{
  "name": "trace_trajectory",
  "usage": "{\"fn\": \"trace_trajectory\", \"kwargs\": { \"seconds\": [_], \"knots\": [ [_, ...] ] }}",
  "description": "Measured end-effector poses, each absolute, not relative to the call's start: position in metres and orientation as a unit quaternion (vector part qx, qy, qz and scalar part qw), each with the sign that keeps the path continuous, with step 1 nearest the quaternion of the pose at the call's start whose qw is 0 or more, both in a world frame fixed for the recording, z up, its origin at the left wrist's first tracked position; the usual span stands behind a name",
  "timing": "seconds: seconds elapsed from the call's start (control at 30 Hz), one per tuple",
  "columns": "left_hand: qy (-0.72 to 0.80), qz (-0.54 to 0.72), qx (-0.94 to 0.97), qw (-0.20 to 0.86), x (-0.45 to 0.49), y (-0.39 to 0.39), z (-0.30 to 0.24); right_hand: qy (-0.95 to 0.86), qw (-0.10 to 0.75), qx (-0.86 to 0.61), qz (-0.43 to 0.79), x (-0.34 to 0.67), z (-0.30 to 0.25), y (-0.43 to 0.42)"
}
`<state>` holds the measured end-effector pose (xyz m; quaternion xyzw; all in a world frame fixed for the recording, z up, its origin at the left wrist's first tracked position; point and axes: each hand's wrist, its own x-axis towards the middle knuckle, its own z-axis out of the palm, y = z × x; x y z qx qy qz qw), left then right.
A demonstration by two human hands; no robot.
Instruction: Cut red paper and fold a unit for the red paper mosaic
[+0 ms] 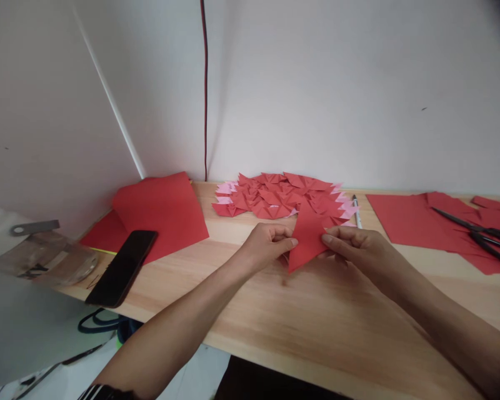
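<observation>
A piece of red paper (307,241) is held up just above the wooden table (250,316), its lower corner pointing down. My left hand (270,244) pinches its left edge between thumb and fingers. On the opposite edge, my right hand (352,244) grips it the same way, with some fingers hidden behind the sheet. Just beyond the hands lies a heap of folded red paper pieces (275,194), with pink folded pieces (227,191) showing at its sides.
Black scissors (479,229) rest on red paper sheets (404,219) at the right. A pen (356,211) lies near the wall. To the left are larger red sheets (162,211), a black phone (123,269) and a clear bottle (54,258) by the table's edge.
</observation>
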<state>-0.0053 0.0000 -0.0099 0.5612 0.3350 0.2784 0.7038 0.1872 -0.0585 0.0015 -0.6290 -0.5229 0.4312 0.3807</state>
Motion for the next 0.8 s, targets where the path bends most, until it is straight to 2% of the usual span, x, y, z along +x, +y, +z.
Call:
{"fn": "trace_trajectory", "kwargs": {
  "seconds": [0.17,0.37,0.6,0.8],
  "knots": [
    [0.342,0.282,0.534,0.72,-0.004,-0.002,-0.011,-0.534,0.392,-0.63,0.404,0.189,0.002,-0.059],
    [0.324,0.308,0.476,0.757,-0.006,-0.001,-0.016,-0.628,0.418,-0.604,0.256,0.195,-0.006,-0.062],
    [0.303,0.306,0.461,0.776,-0.008,-0.002,-0.014,-0.738,0.368,-0.544,0.155,0.2,-0.024,-0.059],
    [0.282,0.29,0.463,0.789,-0.007,-0.005,-0.01,-0.71,0.361,-0.587,0.144,0.199,-0.021,-0.062]
  ]
}}
